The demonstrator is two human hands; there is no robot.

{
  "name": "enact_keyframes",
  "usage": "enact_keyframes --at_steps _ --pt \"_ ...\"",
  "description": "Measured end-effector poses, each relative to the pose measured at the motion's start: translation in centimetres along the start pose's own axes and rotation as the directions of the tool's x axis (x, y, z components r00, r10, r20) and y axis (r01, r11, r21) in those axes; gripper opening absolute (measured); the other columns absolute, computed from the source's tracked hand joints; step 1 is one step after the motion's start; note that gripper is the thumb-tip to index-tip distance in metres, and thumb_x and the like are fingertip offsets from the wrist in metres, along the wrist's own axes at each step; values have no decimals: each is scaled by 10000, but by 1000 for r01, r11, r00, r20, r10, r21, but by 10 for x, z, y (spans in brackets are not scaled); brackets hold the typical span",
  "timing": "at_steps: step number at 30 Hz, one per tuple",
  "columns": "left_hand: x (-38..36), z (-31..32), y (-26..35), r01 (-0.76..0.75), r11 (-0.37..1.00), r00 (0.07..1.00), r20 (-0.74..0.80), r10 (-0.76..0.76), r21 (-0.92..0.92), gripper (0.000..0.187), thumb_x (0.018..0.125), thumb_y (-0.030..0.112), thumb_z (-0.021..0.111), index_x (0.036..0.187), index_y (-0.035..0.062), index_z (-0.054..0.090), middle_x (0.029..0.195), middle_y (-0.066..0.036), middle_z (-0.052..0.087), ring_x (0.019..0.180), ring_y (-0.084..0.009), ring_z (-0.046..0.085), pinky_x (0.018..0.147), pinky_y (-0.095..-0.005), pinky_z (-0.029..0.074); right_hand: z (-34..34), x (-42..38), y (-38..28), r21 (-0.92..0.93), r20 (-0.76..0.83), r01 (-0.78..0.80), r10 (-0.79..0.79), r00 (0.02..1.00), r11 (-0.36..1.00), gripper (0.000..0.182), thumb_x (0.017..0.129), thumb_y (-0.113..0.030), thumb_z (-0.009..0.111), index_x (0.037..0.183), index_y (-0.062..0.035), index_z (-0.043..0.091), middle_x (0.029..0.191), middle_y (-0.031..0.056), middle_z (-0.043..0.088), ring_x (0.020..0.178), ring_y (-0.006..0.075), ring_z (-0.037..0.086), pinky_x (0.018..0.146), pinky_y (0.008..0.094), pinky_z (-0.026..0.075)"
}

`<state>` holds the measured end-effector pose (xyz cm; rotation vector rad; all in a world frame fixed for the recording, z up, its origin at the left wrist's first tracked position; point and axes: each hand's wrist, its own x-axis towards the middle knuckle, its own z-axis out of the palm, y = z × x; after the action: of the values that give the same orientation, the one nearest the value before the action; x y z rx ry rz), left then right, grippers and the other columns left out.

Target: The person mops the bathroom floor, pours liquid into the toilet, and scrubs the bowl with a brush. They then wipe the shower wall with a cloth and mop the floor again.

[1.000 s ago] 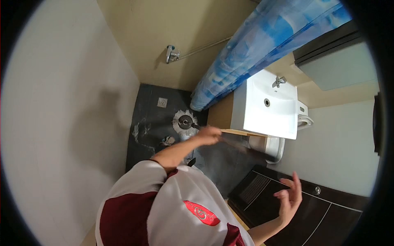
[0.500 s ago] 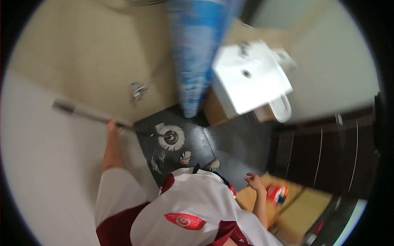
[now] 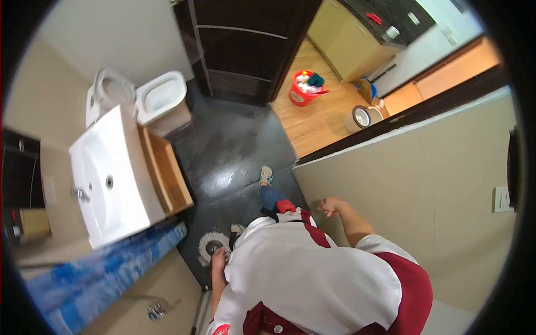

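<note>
My left hand is closed around the handle of a round mop, close above its head; most of the handle is hidden by my hand and arm. The mop head, a disc with white fringe and a dark centre, lies on the dark tiled floor beside my shoe. My right hand holds nothing. Its fingers are loosely bent and apart, in front of the beige wall on the right.
A white washbasin over a wooden drawer, a toilet and a blue shower curtain are on the left. Past the dark door, a red bucket with cloths and bottles and a bin stand on wooden flooring.
My body and view have turned right, bringing the doorway into sight. My left hand, with the mop, has come in from outstretched to close by my body. My right hand stays empty.
</note>
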<state>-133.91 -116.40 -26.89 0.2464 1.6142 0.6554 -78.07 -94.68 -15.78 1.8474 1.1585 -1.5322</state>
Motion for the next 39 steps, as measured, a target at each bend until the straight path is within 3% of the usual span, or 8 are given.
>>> enact_keyframes --at_steps 4,8,14,18,26,32,35,39 --pt "53 115 190 -369 892 926 187 329 260 393 961 336 637 1235 54 642 1035 -45 678 938 -158 616 808 -319 494 -45 50 -36 -144 -39 257 -265 963 955 291 917 -322 628 1093 -108 715 813 85 703 642 189 660 625 347 544" --pt "77 164 318 -243 935 968 125 216 260 341 992 357 591 1225 115 651 1057 -8 677 973 -124 613 786 -308 461 -115 55 -82 -109 -163 332 -346 924 937 342 897 -370 631 1055 -80 721 936 151 727 824 298 704 772 418 551" --pt "168 202 348 -309 794 951 198 240 524 221 933 237 681 1018 35 707 923 -31 705 858 -123 609 818 -285 484 -215 120 -130 -243 -220 399 -451 865 884 344 856 -368 616 1008 -83 735 1044 183 707 1003 380 663 875 485 521" --pt "176 301 412 -201 398 948 280 -149 895 858 833 578 677 1421 -15 475 1437 -244 497 1357 -347 468 1121 -393 364 -254 176 -159 -23 -322 373 -360 876 927 344 868 -368 622 1083 -122 729 1069 166 709 1009 372 666 889 468 523" --pt "312 449 465 -250 -214 922 165 -350 944 1131 746 660 714 1555 48 215 1522 -283 320 1366 -431 411 1107 -508 370 -317 303 -170 238 -248 184 -123 961 954 292 851 -329 656 1063 -139 720 1019 138 721 986 339 676 830 453 531" --pt "384 523 472 -233 -402 953 126 -277 886 868 816 524 709 1501 113 368 1494 -224 360 1344 -398 415 1055 -591 388 -473 457 -168 315 -504 223 -37 863 922 385 864 -213 627 1217 -58 617 1138 216 653 1061 389 642 875 493 525" --pt "414 535 474 -338 -424 939 271 -213 840 656 833 446 705 1386 137 538 1473 -155 417 1329 -367 429 1042 -559 409 -536 565 -159 -78 -905 261 -178 386 962 470 860 -121 567 1320 -27 542 1344 184 538 1245 337 523 1077 458 402" --pt "435 532 477 -321 -297 945 283 -163 899 501 827 415 709 1236 128 662 1404 -111 505 1309 -341 453 1039 -512 423 -569 649 -143 -231 -814 86 -240 529 969 253 879 -152 519 1081 -66 644 1120 114 640 1088 271 595 949 429 446"
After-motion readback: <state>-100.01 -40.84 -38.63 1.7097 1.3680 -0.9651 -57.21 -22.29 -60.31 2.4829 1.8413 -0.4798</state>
